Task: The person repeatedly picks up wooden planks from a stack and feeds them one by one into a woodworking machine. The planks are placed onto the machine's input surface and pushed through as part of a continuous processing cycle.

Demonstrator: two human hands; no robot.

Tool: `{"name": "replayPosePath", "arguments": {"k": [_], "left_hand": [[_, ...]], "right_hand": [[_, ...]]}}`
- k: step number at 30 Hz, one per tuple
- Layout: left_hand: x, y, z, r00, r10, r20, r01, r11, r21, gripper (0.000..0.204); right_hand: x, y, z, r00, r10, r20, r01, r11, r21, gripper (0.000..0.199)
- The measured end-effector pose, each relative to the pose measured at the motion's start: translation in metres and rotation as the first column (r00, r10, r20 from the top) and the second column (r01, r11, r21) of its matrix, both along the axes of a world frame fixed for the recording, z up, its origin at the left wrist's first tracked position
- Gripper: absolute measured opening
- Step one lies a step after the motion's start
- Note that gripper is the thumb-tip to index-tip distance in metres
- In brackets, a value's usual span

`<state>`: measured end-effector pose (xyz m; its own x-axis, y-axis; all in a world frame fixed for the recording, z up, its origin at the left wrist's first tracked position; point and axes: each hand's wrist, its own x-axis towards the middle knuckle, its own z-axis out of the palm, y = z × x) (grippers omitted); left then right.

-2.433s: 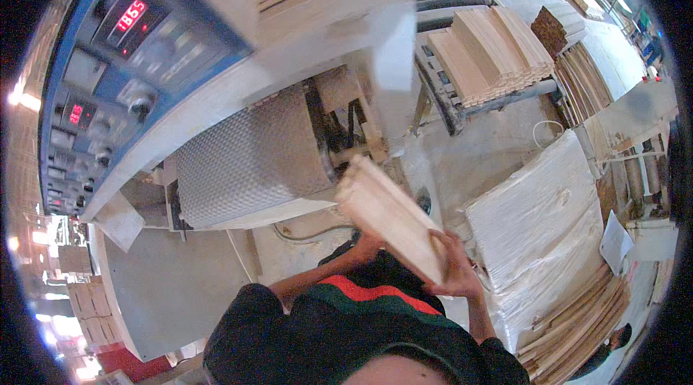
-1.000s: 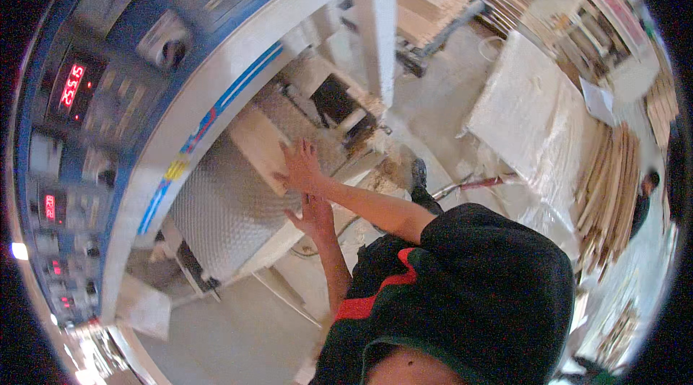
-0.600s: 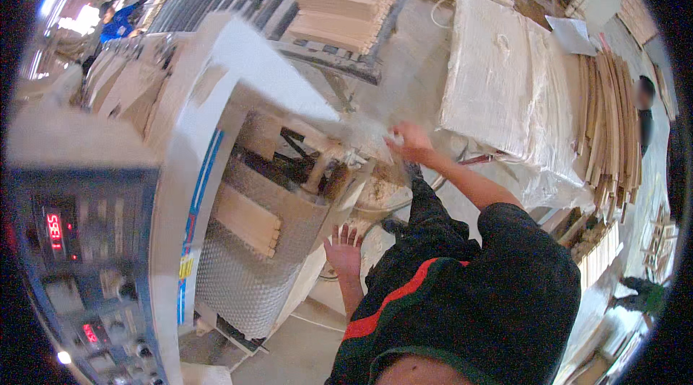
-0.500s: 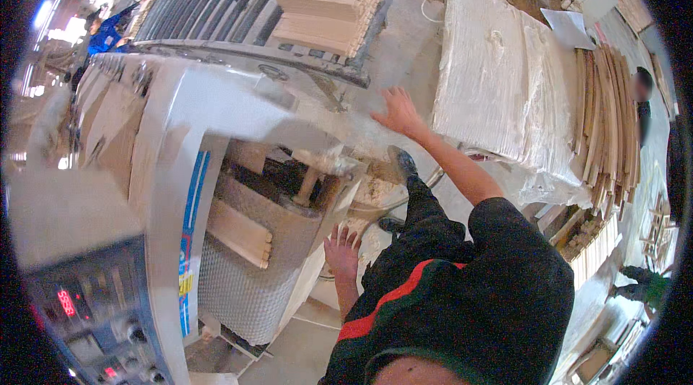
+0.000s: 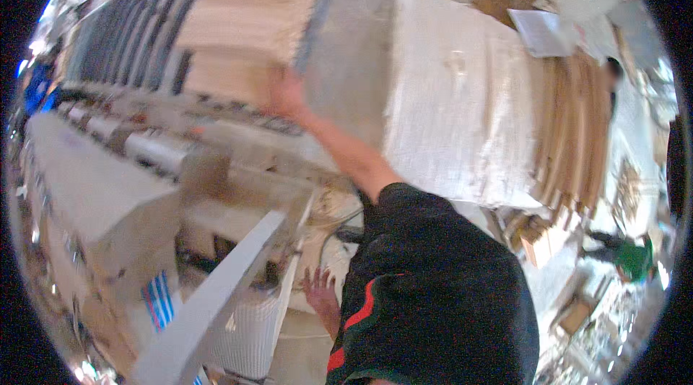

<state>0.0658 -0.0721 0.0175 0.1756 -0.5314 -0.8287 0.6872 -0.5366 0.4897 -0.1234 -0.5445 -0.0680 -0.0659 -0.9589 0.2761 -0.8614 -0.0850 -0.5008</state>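
Black shirt cloth (image 5: 447, 291) lies nearest, the left hand (image 5: 322, 292) just beside it with fingers spread and empty near the grey patterned belt (image 5: 247, 334), perhaps held out for balance. Farther off, the right hand (image 5: 286, 93) is at the near right corner of the stack of pale boards (image 5: 245, 31), so blurred that I cannot tell whether its fingers grip, touch or only hover. The stack sits on dark rollers (image 5: 128, 44), presumably so that it shifts easily, and the boards' long axis runs roughly left to right, crosswise to the rollers, with their right ends facing the film-wrapped pile (image 5: 455, 103).
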Motion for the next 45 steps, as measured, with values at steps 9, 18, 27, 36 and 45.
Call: {"name": "replayPosePath", "arguments": {"k": [9,18,27,36,45], "left_hand": [[-0.016,-0.044,-0.004,0.998,-0.008,-0.062,0.006,1.000,-0.030,0.055],[-0.038,-0.068,0.017,0.999,0.041,-0.003,-0.041,0.999,-0.024,0.056],[-0.058,-0.078,0.038,0.990,0.035,0.138,-0.033,0.999,-0.017,0.055],[-0.051,-0.138,0.013,0.923,-0.352,0.156,0.386,0.844,-0.372,0.057],[-0.073,-0.172,0.049,0.982,-0.117,0.150,0.188,0.719,-0.669,0.059]], "right_hand": [[0.003,0.000,0.038,0.988,-0.009,0.152,-0.060,0.896,0.441,0.120],[0.036,-0.014,0.021,0.999,0.044,-0.017,-0.037,0.955,0.293,0.117],[0.032,-0.030,0.032,0.982,0.174,-0.068,-0.148,0.946,0.289,0.115],[-0.054,0.074,0.092,0.728,0.165,0.666,-0.588,0.649,0.483,0.113],[-0.095,0.370,0.157,0.758,0.178,0.628,-0.463,0.824,0.325,0.116]]}}
